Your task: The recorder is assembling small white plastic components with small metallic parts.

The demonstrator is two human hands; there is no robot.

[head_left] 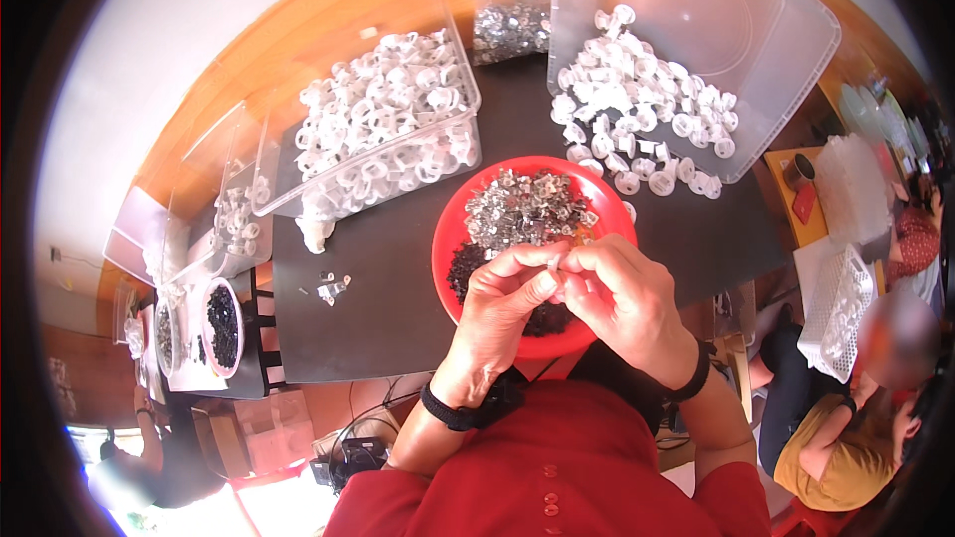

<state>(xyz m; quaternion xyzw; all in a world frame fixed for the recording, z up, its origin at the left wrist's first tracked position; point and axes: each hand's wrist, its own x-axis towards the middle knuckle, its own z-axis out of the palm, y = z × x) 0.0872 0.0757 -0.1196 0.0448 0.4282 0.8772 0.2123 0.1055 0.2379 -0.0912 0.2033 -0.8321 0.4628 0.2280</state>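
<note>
My left hand point(505, 290) and my right hand point(627, 296) meet fingertip to fingertip over the near part of a red round basin point(450, 229). Both are closed in a pinch around a small pale piece, mostly hidden by the fingers, so its kind cannot be made out. Inside the basin lies a heap of small shiny metal parts point(522, 207). Beside that heap, small black parts point(464, 268) fill the left side, and more show below my hands.
A clear bin point(476, 99) of white plastic rings stands left of the basin. A tipped clear bin point(786, 60) spills white round parts point(637, 89) at right. Behind is a bag of metal parts point(509, 30). Loose bits point(333, 287) lie left. Other people sit at both sides.
</note>
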